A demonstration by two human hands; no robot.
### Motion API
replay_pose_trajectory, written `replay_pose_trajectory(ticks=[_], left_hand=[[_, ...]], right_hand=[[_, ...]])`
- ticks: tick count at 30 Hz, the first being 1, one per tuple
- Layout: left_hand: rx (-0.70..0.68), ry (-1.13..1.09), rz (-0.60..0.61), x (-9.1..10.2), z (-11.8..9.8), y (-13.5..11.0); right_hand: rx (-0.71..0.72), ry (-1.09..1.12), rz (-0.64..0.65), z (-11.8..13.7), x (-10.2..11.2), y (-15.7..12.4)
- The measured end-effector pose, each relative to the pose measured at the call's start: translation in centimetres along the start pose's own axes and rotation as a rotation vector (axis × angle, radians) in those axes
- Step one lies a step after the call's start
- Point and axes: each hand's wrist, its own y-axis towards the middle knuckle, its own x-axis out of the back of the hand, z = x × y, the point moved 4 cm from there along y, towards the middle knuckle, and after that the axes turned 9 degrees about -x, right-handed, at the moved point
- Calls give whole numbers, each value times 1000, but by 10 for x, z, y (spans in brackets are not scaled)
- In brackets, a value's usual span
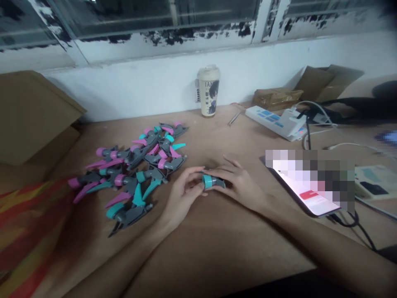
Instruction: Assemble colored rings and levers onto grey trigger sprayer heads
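Note:
Both hands meet at the middle of the wooden table (217, 244) around one grey spray-trigger head with a teal collar (211, 181). My left hand (182, 192) pinches its teal end with curled fingers. My right hand (237, 182) lies over its grey end, fingers curved around it. Just left of my hands lies a pile of several similar trigger heads (136, 169), grey with teal or pink collars and levers.
A lidded paper cup (208, 91) stands by the white wall. A power strip (274, 120) with cables, a lit phone (310, 190) and brown packages (276, 98) lie at right. A cardboard box (34, 116) stands at left, striped cloth (27, 231) at lower left.

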Motion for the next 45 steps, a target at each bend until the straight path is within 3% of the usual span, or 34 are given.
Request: replay_pose_trajectory(ticks=[11,37,45], left_hand=[[131,6,159,12,4,13],[-70,295,142,7,-6,4],[-25,228,164,8,2,4]], right_hand=[[23,21,99,1,1,-1],[17,-61,39,2,-6,-3],[21,-109,-15,0,-9,-4]])
